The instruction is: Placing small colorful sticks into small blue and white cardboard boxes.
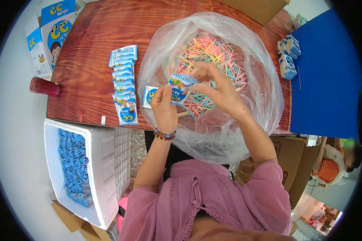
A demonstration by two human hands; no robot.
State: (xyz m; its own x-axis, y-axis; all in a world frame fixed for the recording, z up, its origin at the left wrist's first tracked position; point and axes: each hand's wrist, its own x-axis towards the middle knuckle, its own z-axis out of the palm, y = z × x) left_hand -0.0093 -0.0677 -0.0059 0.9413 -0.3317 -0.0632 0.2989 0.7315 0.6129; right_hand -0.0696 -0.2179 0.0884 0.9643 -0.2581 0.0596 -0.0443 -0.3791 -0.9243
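My left hand [164,105] is closed around small blue-and-white packets. One packet [180,89] faces up between my hands, and another packet [149,97] sticks out to the left of my fingers. From the right, my right hand [218,89] reaches over the bag, with its thumb and curled fingers at the right edge of the upper packet; the fingertips' exact grip is partly hidden. Beneath both hands lies a large clear plastic bag [265,100], spread open. Inside it is a heap of thin pastel sticks [213,54] in pink, yellow and green-blue.
Left of the bag, a row of overlapping packets [125,86] lies on the reddish wooden table [88,60]. A red jar [45,86] sits at the left edge. Below is a white foam box [104,160] of blue packets. Stacked packets [288,66] rest at right. A person [332,162] is beyond.
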